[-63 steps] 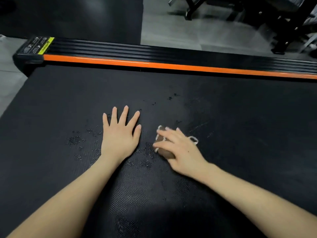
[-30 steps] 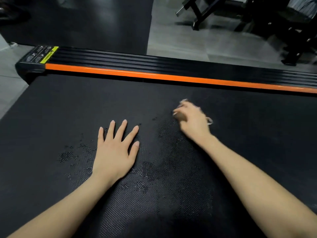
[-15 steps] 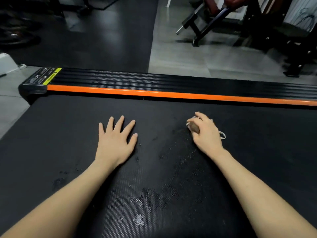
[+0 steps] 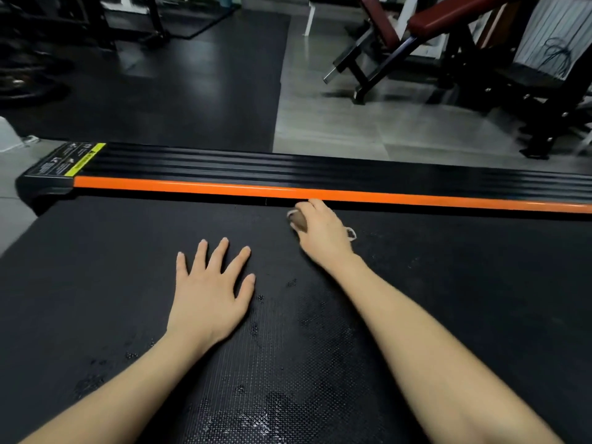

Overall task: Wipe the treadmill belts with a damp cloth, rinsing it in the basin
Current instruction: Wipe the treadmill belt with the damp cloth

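A black textured treadmill belt (image 4: 448, 299) fills the lower part of the head view, with wet patches and droplets near its middle. My left hand (image 4: 211, 293) lies flat on the belt, fingers spread. My right hand (image 4: 323, 235) is curled over a small brown cloth with white edging (image 4: 299, 223) and presses it on the belt right beside the orange side rail (image 4: 416, 197). Most of the cloth is hidden under the hand.
Beyond the orange strip runs the black ribbed side rail (image 4: 288, 169) with a yellow label (image 4: 86, 160) at its left end. Behind it are a black floor mat (image 4: 176, 84), grey tiles, and a red padded bench (image 4: 448, 17) at the back right.
My right hand has pushed the cloth away from me across the belt, up to the orange rail. The left hand has stayed flat. The view has tilted up.
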Demonstrator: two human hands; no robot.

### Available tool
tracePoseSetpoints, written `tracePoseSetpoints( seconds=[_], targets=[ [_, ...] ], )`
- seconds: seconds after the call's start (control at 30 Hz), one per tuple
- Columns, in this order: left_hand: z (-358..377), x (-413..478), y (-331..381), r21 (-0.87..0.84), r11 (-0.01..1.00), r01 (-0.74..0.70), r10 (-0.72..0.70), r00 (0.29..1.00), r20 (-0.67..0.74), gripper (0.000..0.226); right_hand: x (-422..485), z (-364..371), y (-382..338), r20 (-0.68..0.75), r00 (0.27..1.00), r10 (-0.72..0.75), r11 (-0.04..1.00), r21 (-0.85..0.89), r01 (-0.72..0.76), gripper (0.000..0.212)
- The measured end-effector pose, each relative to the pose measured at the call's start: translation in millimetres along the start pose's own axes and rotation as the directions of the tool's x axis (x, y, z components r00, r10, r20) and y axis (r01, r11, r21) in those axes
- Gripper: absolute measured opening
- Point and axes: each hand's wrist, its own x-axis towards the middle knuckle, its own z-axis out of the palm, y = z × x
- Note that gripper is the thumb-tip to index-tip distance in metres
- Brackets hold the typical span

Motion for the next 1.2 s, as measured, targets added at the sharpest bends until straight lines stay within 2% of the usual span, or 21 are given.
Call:
tracePoseSetpoints(
  seconds=[0.07, 0.17, 0.27, 0.33, 0.43, 0.47, 0.57, 0.63, 0.7, 0.77, 0.83, 0.87, 0.93, 1.0, 1.07, 1.1, 1.13, 1.2],
  targets=[
    [-1, -1, 0, 0.003, 1.000, 0.001, -0.001, 1.000, 0.006, 0.079, -5, -18, 40, -0.011, 0.999, 0.051, 0.996, -0.072, -0.052, 0.022],
    [-1, 0, 2, -0.004, 1.000, 0.005, -0.005, 1.000, 0.001, 0.077, -16, -38, 84, -0.097, 0.960, 0.264, 0.954, -0.121, -0.274, 0.023],
    [-1, 1, 5, -0.005, 1.000, 0.015, -0.015, 1.000, 0.002, 0.077, -13, -35, 66, -0.120, 0.927, 0.356, 0.927, -0.076, -0.366, 0.019],
    [-1, 1, 5, 0.015, 1.000, 0.019, -0.019, 1.000, 0.012, 0.078, -15, -27, 35, -0.079, 0.955, 0.285, 0.955, -0.057, -0.290, 0.024],
    [-2, 1, 5, 0.008, 1.000, 0.022, -0.022, 1.000, 0.017, 0.079, -44, -14, -3, 0.033, 0.995, 0.092, 0.988, -0.123, -0.088, 0.056],
    [-2, 1, 4, 0.002, 1.000, 0.022, -0.022, 1.000, 0.014, 0.079, -50, -17, -4, 0.046, 0.998, 0.046, 0.991, -0.126, -0.040, 0.061],
    [-2, 0, 3, -0.005, 1.000, 0.014, -0.014, 1.000, 0.010, 0.079, -46, -33, 24, 0.134, 0.990, -0.051, 0.992, -0.105, 0.066, 0.049],
    [-2, -1, 3, -0.003, 1.000, 0.015, -0.015, 1.000, 0.006, 0.078, -33, -36, 38, 0.172, 0.984, -0.034, 0.998, -0.055, 0.044, 0.047],
    [-3, -1, 4, -0.007, 1.000, 0.018, -0.018, 1.000, 0.000, 0.078, -24, -25, 30, 0.135, 0.990, 0.043, 0.997, 0.055, -0.051, 0.043],
    [-3, 0, 4, -0.007, 1.000, 0.020, -0.020, 1.000, 0.016, 0.077, -29, -16, 10, 0.059, 0.995, 0.080, 0.993, 0.086, -0.085, 0.035],
    [-2, 0, 3, 0.006, 1.000, 0.021, -0.021, 0.999, 0.031, 0.073, -54, -19, -8, 0.045, 0.998, 0.032, 0.994, 0.106, -0.036, 0.027],
    [-1, 1, 3, 0.010, 1.000, 0.020, -0.020, 0.999, 0.031, 0.071, -75, -25, -18, 0.049, 0.998, -0.045, 0.992, 0.124, 0.038, 0.025],
    [0, 1, 3, 0.004, 1.000, 0.012, -0.012, 1.000, 0.011, 0.073, -131, -38, -37, 0.103, 0.965, -0.239, 0.958, 0.187, 0.217, 0.029],
    [0, 1, 1, -0.002, 1.000, 0.006, -0.006, 1.000, 0.001, 0.073, -173, -50, -48, 0.218, 0.886, -0.409, 0.901, 0.248, 0.354, 0.034],
    [1, 0, 1, 0.001, 1.000, 0.001, -0.001, 1.000, 0.004, 0.072, -163, -54, -35, 0.242, 0.838, -0.488, 0.871, 0.196, 0.451, 0.034],
    [1, 0, 1, -0.003, 1.000, 0.000, 0.000, 1.000, -0.001, 0.070, -143, -51, -24, 0.224, 0.861, -0.456, 0.890, 0.137, 0.435, 0.032],
    [0, 0, 1, -0.009, 1.000, 0.000, 0.000, 1.000, -0.003, 0.068, -117, -46, -11, 0.181, 0.918, -0.354, 0.935, 0.087, 0.343, 0.030],
    [0, 0, 2, -0.023, 1.000, 0.001, -0.001, 1.000, 0.001, 0.059, -68, -37, 11, 0.097, 0.991, -0.087, 0.994, 0.070, 0.080, 0.024]
  ],
)
